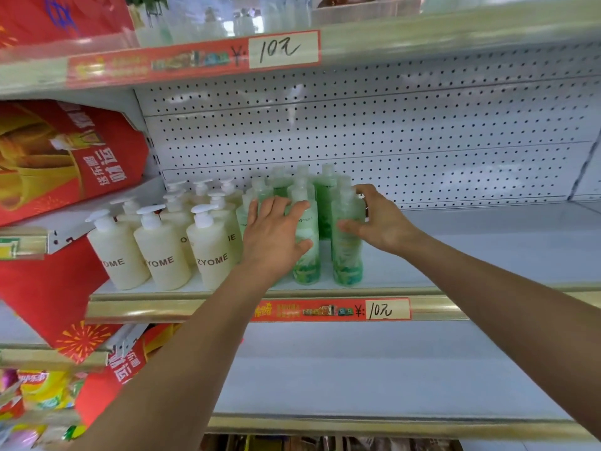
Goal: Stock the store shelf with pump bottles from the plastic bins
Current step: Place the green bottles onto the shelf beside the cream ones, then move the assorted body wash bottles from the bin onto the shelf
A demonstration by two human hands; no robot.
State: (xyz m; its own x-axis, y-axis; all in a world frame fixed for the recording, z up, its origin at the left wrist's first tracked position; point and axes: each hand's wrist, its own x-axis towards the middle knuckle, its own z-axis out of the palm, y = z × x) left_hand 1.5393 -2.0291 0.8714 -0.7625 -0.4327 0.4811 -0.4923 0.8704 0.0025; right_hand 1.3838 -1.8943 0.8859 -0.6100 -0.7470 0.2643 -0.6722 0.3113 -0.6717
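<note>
Reaching forward, left hand (273,236) grips left bottle (307,268); right hand (379,219), right bottle (346,265).

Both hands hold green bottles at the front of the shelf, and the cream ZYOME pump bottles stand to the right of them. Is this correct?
Not quite. The head view shows the cream ZYOME pump bottles to the left of the green bottles, not the right. The rest holds: the left hand and the right hand each hold one at the front of the shelf.

Brightly lit store aisle.
White pegboard panel (390,131) behind the shelf (487,249); red price strip (195,60) above; red festive packs (65,157) at left.
</note>
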